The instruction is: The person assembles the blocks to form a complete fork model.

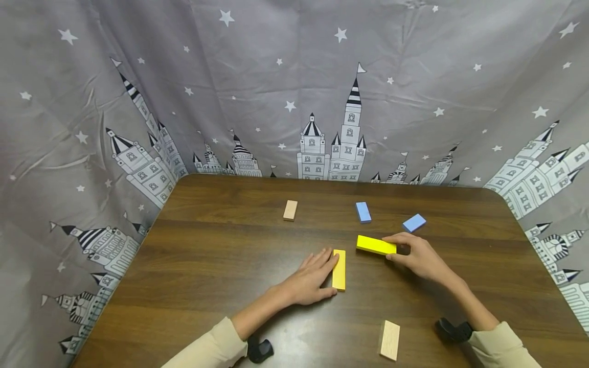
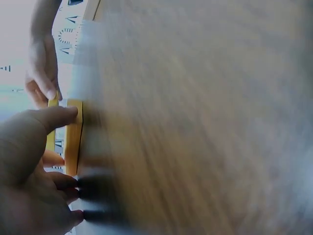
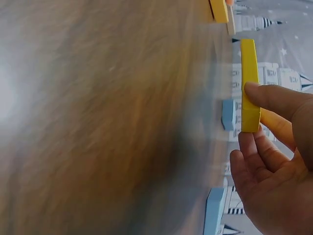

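An orange-yellow wooden block [image 1: 339,271] lies flat near the middle of the table, its long side pointing away from me. My left hand [image 1: 313,278] holds it between the thumb at its near end and the index finger towards its far end; the other fingers rest on the table beside it. To the right, my right hand [image 1: 418,258] pinches one end of a bright yellow block [image 1: 375,245] between thumb and fingers. In the right wrist view this yellow block [image 3: 249,73] is raised above the tabletop, its free end pointing towards the other block.
Two blue blocks [image 1: 363,212] [image 1: 414,223] lie beyond my right hand. One plain wood block [image 1: 290,210] is at the back, another plain wood block [image 1: 389,340] near the front. A grey curtain [image 1: 257,76] with castles hangs behind the brown table [image 1: 207,245].
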### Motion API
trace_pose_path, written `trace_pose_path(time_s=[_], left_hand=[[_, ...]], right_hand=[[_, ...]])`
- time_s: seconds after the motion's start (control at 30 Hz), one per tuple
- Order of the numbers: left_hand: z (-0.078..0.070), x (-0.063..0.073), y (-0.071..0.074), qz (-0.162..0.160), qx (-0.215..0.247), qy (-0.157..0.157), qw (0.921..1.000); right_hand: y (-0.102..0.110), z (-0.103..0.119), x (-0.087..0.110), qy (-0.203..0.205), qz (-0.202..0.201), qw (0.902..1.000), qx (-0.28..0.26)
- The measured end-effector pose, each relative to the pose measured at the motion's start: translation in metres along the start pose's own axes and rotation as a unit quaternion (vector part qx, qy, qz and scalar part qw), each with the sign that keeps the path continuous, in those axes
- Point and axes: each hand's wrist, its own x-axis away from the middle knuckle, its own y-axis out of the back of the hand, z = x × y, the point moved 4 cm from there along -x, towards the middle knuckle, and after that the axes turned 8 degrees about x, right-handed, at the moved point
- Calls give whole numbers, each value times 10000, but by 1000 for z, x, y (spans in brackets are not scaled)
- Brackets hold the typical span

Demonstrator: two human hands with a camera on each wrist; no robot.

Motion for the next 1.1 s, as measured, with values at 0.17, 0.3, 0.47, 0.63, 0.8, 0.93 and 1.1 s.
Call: trace_pose_path(time_s=[0.17, 0.3, 0.47, 0.63, 0.8, 0.93, 1.1], left_hand=[[-5, 3, -4, -111, -98, 113, 9998], [-9, 4, -6, -226, -126, 219, 9994], [-12, 4, -7, -369, -139, 295, 9988], [-13, 3, -8, -436, -159, 277, 9985], [-14, 4, -7, -449, -189, 255, 9985], [-15, 5, -6, -434, -184, 254, 9986], [-16, 4, -6, -426, -154, 284, 9986]], right_hand=[[-4, 9, -13, 87, 36, 10000, -33], [-8, 16, -25, 94, 93, 9998, -118], [-16, 21, -39, 92, 227, 9995, -198], [-25, 24, -50, 105, 374, 9990, -219], [-33, 29, -60, 111, 499, 9982, -311], [-39, 31, -65, 132, 575, 9978, -318], [-45, 34, -70, 165, 674, 9972, -272]])
